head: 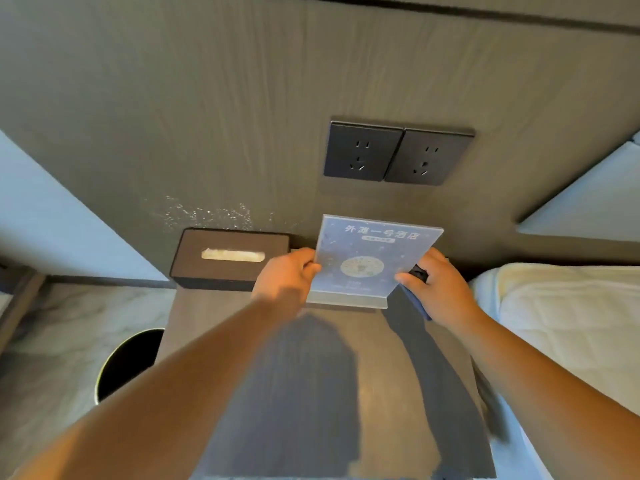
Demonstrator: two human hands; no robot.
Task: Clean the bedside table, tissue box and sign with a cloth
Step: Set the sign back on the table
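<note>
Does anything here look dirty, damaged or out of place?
Yes: a patch of whitish speckles mars the grey wood-grain wall panel just above the dark brown tissue box. It looks like dried splashes or scuffing; I cannot tell which. The pale blue acrylic sign and twin black sockets look fine.
</note>
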